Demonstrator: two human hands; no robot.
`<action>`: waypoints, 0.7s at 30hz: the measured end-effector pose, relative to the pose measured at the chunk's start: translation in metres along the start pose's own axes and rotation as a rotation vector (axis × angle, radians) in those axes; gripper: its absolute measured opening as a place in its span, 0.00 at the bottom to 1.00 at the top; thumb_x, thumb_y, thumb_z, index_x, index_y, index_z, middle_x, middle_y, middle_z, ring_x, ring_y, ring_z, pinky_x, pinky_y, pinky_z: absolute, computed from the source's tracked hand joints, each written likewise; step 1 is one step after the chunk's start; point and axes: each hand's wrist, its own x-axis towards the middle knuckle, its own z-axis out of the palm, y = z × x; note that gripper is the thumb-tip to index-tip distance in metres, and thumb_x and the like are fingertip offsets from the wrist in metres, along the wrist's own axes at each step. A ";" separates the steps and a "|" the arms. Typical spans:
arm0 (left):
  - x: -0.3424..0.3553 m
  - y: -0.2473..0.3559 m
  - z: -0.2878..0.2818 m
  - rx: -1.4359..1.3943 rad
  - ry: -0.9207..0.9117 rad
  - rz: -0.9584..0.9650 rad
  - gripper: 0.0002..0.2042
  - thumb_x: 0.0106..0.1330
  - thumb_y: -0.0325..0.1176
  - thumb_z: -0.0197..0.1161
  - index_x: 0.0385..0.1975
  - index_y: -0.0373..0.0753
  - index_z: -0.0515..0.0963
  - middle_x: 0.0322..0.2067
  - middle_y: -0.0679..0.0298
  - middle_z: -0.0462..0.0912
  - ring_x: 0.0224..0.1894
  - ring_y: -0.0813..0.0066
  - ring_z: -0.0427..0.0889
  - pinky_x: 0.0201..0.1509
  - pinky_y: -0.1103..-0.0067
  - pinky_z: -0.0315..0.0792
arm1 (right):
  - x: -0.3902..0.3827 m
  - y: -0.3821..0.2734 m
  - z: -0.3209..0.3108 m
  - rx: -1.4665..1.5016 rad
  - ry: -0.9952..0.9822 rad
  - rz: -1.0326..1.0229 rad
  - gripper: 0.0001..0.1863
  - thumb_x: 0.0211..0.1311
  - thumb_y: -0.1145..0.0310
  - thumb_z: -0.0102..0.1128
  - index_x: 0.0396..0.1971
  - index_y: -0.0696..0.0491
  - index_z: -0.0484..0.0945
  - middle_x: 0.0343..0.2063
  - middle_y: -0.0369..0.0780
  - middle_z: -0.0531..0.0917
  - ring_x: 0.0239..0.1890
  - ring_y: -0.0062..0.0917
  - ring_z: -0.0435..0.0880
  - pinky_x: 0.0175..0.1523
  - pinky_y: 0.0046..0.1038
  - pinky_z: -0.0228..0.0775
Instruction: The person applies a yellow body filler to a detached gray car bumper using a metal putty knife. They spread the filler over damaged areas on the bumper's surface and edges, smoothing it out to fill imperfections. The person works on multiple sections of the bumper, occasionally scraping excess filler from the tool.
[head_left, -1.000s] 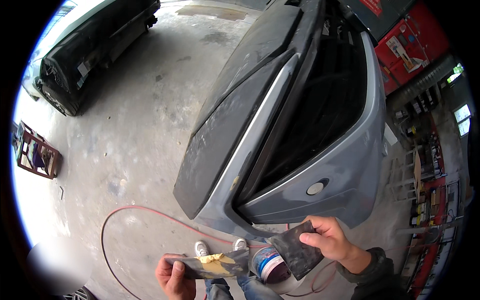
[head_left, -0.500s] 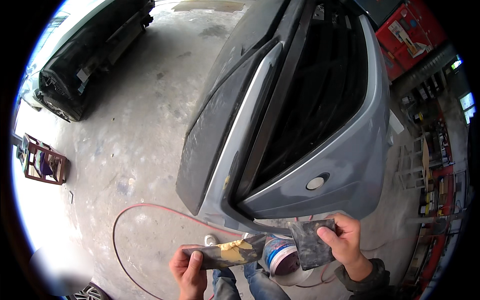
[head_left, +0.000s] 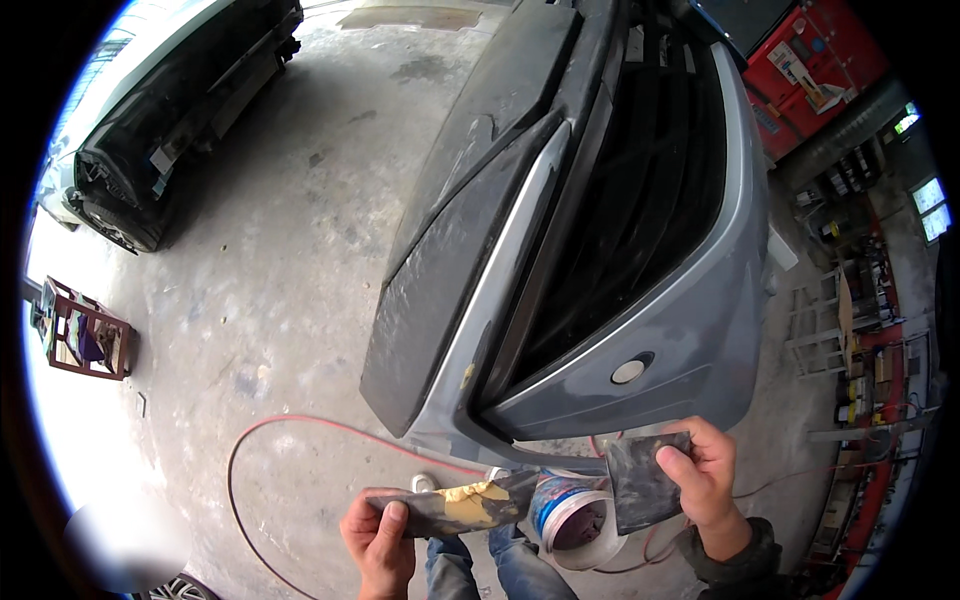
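Being held either side of the bucket: long board, square sheet

Left of the bucket, the long board is being pinched at its outer end by the left hand, thumb on top, other fingers partly hidden; yellow putty is being carried past the thumb, bucket-side. Right of the bucket, the square sheet's outer edge is being clamped between the right hand's thumb and fingers.

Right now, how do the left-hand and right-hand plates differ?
Left-hand plate carries yellow paste; right-hand plate shows none on its visible face.
Left-hand plate looks long and narrow; right-hand plate looks squarer.
Both are dark, flat and smudged.
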 end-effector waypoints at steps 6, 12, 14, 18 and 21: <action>0.009 0.008 -0.018 0.020 -0.024 -0.010 0.08 0.64 0.31 0.58 0.31 0.32 0.72 0.26 0.63 0.76 0.29 0.78 0.73 0.37 0.82 0.68 | 0.050 -0.083 0.013 -0.657 -0.281 -0.510 0.21 0.49 0.78 0.62 0.47 0.62 0.76 0.21 0.40 0.79 0.19 0.22 0.76 0.28 0.20 0.69; 0.011 0.004 -0.027 -0.041 0.007 -0.021 0.08 0.63 0.32 0.59 0.31 0.32 0.72 0.26 0.64 0.76 0.29 0.79 0.73 0.37 0.82 0.67 | 0.104 -0.140 0.030 -0.950 -0.520 -0.806 0.28 0.47 0.76 0.65 0.52 0.62 0.72 0.17 0.38 0.74 0.17 0.26 0.73 0.24 0.25 0.67; 0.014 0.003 -0.032 -0.059 0.009 -0.026 0.08 0.63 0.32 0.59 0.31 0.33 0.72 0.26 0.64 0.75 0.29 0.79 0.73 0.37 0.83 0.67 | 0.118 -0.152 0.034 -1.047 -0.569 -0.878 0.29 0.46 0.76 0.65 0.53 0.62 0.71 0.16 0.37 0.72 0.17 0.26 0.72 0.23 0.26 0.67; 0.028 0.007 -0.040 -0.077 0.003 -0.062 0.09 0.62 0.33 0.61 0.31 0.34 0.72 0.26 0.66 0.75 0.29 0.80 0.72 0.37 0.83 0.67 | 0.136 -0.173 0.046 -1.296 -0.605 -0.958 0.33 0.39 0.76 0.67 0.52 0.61 0.73 0.17 0.36 0.72 0.18 0.23 0.72 0.21 0.24 0.65; 0.034 0.009 -0.042 -0.094 0.012 -0.071 0.09 0.61 0.33 0.62 0.30 0.34 0.71 0.25 0.66 0.74 0.28 0.80 0.71 0.37 0.83 0.66 | 0.148 -0.178 0.048 -1.405 -0.624 -1.023 0.34 0.39 0.75 0.68 0.53 0.58 0.73 0.14 0.33 0.68 0.17 0.21 0.70 0.19 0.22 0.63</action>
